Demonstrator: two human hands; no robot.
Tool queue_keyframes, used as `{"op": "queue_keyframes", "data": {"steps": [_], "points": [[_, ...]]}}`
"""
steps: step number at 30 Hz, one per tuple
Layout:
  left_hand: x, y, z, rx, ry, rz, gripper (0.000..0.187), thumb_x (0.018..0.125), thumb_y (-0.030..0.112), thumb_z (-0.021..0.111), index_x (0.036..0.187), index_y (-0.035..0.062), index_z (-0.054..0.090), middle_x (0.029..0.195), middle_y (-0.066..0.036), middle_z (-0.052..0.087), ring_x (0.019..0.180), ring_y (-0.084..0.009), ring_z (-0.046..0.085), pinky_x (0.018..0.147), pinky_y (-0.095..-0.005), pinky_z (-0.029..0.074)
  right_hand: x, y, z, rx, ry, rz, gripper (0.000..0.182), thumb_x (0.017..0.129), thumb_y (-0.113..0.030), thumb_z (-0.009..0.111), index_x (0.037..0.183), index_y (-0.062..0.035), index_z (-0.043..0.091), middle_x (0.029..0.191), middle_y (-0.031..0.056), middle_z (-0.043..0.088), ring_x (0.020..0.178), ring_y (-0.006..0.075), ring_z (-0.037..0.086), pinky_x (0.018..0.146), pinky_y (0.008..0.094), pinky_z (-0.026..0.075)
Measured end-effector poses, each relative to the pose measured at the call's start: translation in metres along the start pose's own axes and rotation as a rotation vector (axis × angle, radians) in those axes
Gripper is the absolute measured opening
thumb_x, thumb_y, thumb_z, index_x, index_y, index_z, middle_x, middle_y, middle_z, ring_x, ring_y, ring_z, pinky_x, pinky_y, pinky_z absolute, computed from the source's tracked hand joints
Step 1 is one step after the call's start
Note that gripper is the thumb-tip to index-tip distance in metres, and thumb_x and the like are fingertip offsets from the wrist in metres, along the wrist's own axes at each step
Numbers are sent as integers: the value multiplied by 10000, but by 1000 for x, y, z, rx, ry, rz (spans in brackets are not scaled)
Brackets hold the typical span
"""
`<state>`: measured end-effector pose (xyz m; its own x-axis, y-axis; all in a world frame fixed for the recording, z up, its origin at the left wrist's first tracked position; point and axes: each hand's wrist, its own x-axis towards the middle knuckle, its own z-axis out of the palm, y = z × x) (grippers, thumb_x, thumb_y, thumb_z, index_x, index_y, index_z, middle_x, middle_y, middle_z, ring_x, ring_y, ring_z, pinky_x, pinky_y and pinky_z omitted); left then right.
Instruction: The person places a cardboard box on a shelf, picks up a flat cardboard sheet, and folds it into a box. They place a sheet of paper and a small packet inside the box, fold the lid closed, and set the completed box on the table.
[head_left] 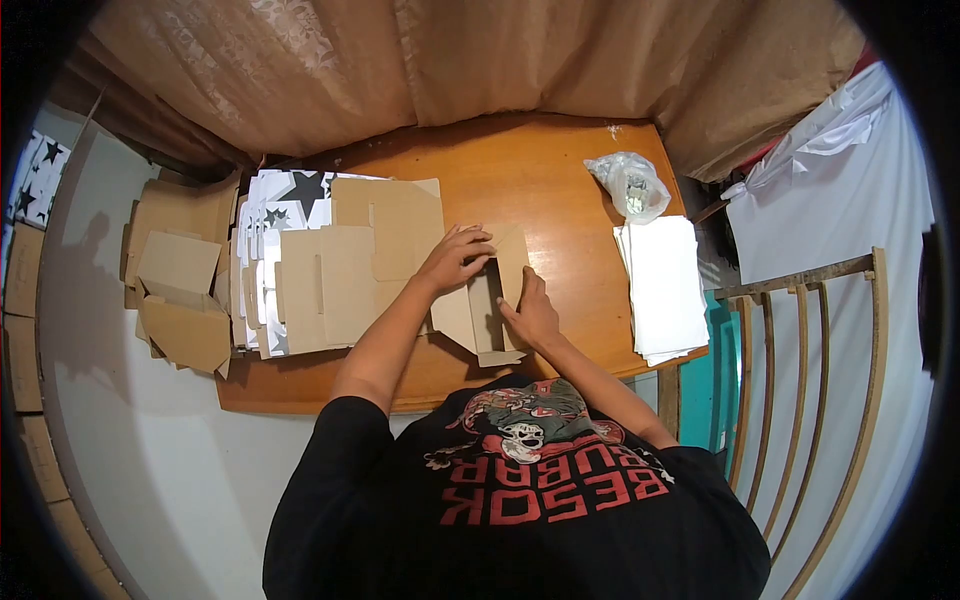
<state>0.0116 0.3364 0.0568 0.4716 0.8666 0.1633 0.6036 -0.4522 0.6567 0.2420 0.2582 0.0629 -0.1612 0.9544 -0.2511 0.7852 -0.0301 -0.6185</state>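
A partly folded brown cardboard box [457, 319] stands on the wooden table in front of me, its inside showing dark between raised walls. My left hand [458, 258] has its fingers bent over the far end of the box. On the other side, my right hand [532, 312] grips the right wall between thumb and fingers. Just left of the box lie flat cardboard blanks [345, 290], overlapping one another. White sheets with black stars [302, 192] show among them at the back left.
A stack of white paper [664, 285] lies at the table's [575, 255] right edge, with a clear plastic bag [630, 185] behind it. Folded cardboard pieces [183, 300] sit beyond the left edge. A wooden rack [796, 380] stands at right; a brown curtain [540, 60] hangs behind.
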Motion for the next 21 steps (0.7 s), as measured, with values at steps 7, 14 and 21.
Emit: {"op": "queue_keyframes", "data": {"steps": [7,14,21], "points": [[-37,0,-15,-20,435,-193,358,902,111,689,1257,70,688,1389,-132,604,1370,-338,509,1172,-473,376,0,9,-1,15,18,-24,945,910,-511,684,1558,-6,216,1505,295,377,1268,489,542,1011,563,497],[-73,26,13,-316,401,-389,895,930,186,699,1634,66,158,1606,-237,347,1484,-387,343,1225,-459,272,-6,17,5,42,19,-61,930,924,-509,674,1553,17,236,1520,292,373,1336,468,491,1070,522,467],[-62,50,42,-301,247,-278,1049,926,331,716,1639,18,12,1705,-221,97,1572,-397,119,1265,-451,162,-6,17,8,70,46,-76,902,938,-506,659,1549,17,252,1515,294,379,1361,459,468,1099,507,442]]}}
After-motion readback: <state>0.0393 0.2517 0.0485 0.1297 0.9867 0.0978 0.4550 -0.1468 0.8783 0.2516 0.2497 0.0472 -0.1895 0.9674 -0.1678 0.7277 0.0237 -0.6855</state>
